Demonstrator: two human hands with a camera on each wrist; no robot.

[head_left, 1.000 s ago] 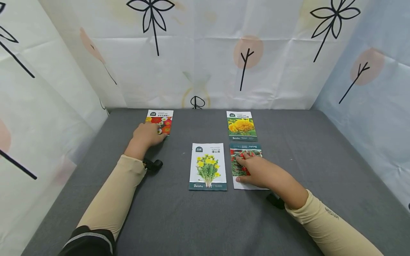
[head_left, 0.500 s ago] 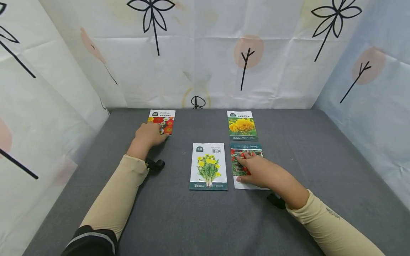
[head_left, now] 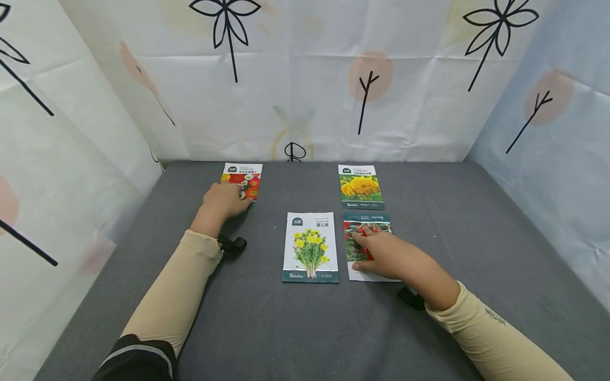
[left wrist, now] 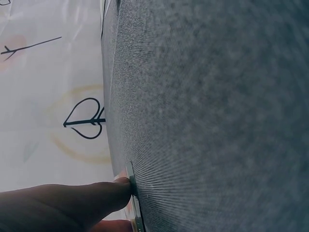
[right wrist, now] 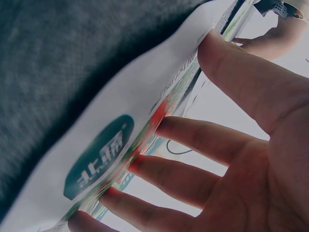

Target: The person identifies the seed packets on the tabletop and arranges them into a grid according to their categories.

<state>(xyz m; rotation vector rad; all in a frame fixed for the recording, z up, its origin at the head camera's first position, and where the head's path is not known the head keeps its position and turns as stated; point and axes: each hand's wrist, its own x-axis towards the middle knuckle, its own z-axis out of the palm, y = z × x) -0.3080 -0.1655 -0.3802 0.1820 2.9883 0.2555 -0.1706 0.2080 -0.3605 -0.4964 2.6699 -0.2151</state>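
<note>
At the far left of the table, my left hand (head_left: 221, 203) rests on a seed packet with red and white flowers (head_left: 250, 182), covering its lower left part. The left wrist view shows the thumb (left wrist: 113, 193) pressing at this packet's edge. My right hand (head_left: 388, 256) lies with spread fingers on an upside-down seed packet with red peppers (head_left: 353, 248). In the right wrist view its fingertips touch the packet's face, and the packet's white end (right wrist: 111, 101) curves slightly. Left of it lies a dandelion seed packet (head_left: 310, 248), upright to me.
A yellow-flower seed packet (head_left: 360, 188) lies just beyond the pepper packet, nearly end to end with it. Grey cloth covers the table (head_left: 286, 328). White patterned curtains (head_left: 305, 95) stand along the back and both sides.
My left hand has slid the red-flower packet slightly to the right. The right hand and the other packets have stayed in place.
</note>
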